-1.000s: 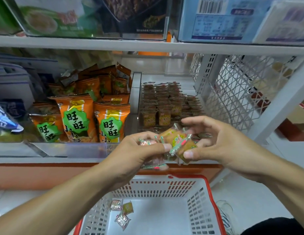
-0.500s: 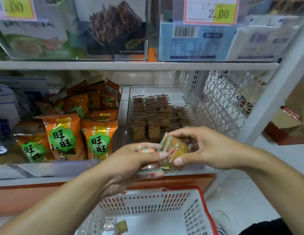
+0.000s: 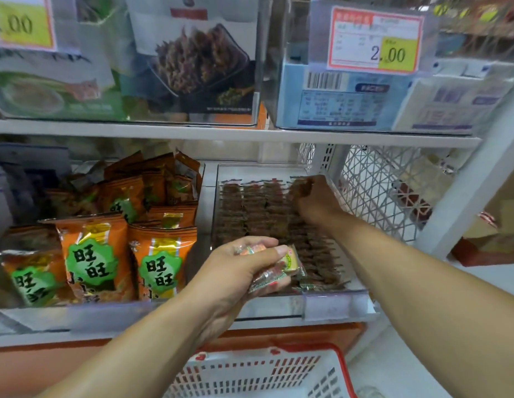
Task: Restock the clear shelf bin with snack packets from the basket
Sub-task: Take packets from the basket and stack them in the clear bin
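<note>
Clear plastic walls form the shelf bin at centre right of the frame, and inside it brown snack packets stand in tight rows from front to back. At the far right corner of the bin the right hand reaches in with fingers curled round one brown packet; blur makes the grip itself hard to read. In front of the bin's left half the left hand clutches a bunch of small packets, green, red and yellow wrappers poking out between thumb and fingers. Low in the frame sits the white basket with a red rim, cut off by the bottom edge, so its contents cannot be seen. Left of the bin, orange snack bags with green labels stand packed behind a clear front lip. On the shelf above, at upper right, a price tag reading 2.00 hangs on another clear container; the boxes inside it are blurred. White wire mesh closes the shelf's right side.
</note>
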Demonstrator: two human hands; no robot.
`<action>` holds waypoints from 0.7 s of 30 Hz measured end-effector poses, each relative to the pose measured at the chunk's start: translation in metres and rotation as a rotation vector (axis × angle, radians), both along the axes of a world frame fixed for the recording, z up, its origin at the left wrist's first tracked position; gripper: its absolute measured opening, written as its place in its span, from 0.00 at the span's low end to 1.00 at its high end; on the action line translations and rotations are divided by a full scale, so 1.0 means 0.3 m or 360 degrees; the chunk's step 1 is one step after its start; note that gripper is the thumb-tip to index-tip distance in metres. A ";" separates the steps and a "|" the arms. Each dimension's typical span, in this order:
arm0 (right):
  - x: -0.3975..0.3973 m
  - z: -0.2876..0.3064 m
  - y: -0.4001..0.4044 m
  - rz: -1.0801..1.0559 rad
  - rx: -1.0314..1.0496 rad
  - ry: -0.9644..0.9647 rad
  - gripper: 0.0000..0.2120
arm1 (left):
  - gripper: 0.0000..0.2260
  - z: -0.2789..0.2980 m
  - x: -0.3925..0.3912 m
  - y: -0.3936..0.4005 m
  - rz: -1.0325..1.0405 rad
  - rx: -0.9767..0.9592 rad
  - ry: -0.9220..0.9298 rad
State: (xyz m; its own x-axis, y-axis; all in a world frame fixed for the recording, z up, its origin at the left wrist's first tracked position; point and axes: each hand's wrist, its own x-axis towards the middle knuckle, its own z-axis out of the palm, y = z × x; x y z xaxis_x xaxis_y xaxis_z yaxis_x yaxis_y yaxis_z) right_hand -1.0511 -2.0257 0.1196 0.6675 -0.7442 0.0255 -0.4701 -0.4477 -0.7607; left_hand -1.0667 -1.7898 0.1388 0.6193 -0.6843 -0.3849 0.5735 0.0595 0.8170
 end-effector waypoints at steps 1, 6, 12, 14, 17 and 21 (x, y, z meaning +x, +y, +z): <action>0.020 -0.001 -0.007 -0.0038 0.0028 -0.0020 0.22 | 0.16 -0.001 0.003 0.000 -0.0004 -0.0008 0.0009; 0.060 -0.028 -0.037 -0.0045 0.0136 -0.0073 0.10 | 0.10 -0.003 0.016 0.007 -0.0031 -0.0010 0.0036; 0.066 -0.056 -0.041 0.0017 0.0116 0.0087 0.09 | 0.10 0.007 0.009 0.015 -0.0062 -0.0017 0.0031; 0.066 -0.048 -0.044 0.0008 0.0081 0.0134 0.09 | 0.09 0.010 0.002 0.018 -0.0059 -0.0005 0.0041; 0.062 -0.028 -0.053 0.0078 -0.0062 0.0315 0.16 | 0.10 0.018 -0.003 0.022 -0.0037 -0.0008 0.0055; 0.072 -0.013 -0.059 0.0077 -0.0096 0.0245 0.32 | 0.11 0.022 0.001 0.025 -0.0048 -0.0036 0.0078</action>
State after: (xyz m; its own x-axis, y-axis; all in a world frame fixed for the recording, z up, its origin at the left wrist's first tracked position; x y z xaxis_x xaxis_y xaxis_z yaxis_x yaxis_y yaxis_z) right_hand -1.0296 -2.0433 0.1157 0.7019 -0.7113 -0.0366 -0.5559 -0.5151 -0.6524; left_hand -1.0664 -1.7823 0.1455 0.5790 -0.7112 -0.3986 0.6147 0.0595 0.7865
